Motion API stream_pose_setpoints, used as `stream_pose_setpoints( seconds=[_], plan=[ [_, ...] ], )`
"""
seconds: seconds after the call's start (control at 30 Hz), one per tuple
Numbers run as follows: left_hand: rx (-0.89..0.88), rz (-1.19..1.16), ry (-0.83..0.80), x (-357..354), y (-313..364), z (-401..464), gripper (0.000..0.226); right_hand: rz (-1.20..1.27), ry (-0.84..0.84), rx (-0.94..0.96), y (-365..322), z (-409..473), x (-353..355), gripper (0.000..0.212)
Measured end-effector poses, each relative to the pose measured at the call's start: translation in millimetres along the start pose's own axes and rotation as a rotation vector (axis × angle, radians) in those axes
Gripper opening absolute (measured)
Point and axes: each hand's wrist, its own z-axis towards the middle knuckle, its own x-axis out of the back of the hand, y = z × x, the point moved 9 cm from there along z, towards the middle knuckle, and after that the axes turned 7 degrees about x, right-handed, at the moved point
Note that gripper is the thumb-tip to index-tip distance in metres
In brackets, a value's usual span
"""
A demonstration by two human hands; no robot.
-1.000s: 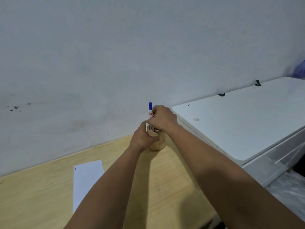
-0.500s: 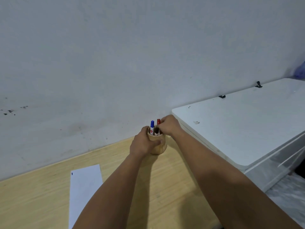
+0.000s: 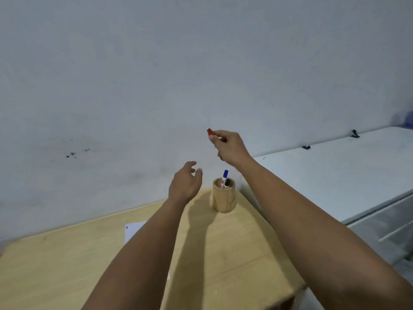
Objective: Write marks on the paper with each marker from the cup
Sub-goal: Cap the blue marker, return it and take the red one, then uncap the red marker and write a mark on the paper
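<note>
Above the cup: right hand (image 3: pixel 230 148) pinches the red-capped marker (image 3: pixel 210 132).
Round wooden cup (image 3: pixel 223 198): blue-capped marker (image 3: pixel 224 178) stands inside.
Left of the cup: left hand (image 3: pixel 185 182), fingers apart, empty.
White paper sheet (image 3: pixel 133 229): left of the cup, nearer the person.
Do it well: pull the cap off, then write on the paper.

Dim, even light; soft arm shadows on the table (image 3: pixel 67 265) (wide-angle bending at edges).
</note>
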Motion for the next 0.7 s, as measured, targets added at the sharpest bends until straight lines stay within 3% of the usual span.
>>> stream_pose_setpoints(
  seconds=[0.13,0.33,0.53,0.6,0.7],
  plan=[
    [0.045,-0.132,0.164,74.5,-8.4,-20.0,0.060,0.017,-0.379,-0.106,-4.2,-49.9,-73.7,0.026],
    [0.033,0.073,0.185,145.3,-57.7,-48.2,0.071,0.078,-0.598,-0.044,-32.1,-99.5,-158.6,0.012],
    [0.160,0.375,0.373,230.2,-138.7,-57.0,0.070,-0.257,-0.556,0.236,-49.2,-102.2,-210.8,0.019],
    [0.204,0.509,0.387,249.8,-173.8,-61.0,0.068,-0.215,-0.478,0.187,-34.0,-95.7,-209.7,0.022],
    [0.181,0.753,0.284,229.9,-215.6,-62.3,0.057,-0.048,-0.402,0.052,-5.1,-88.9,-217.1,0.015]
  ],
)
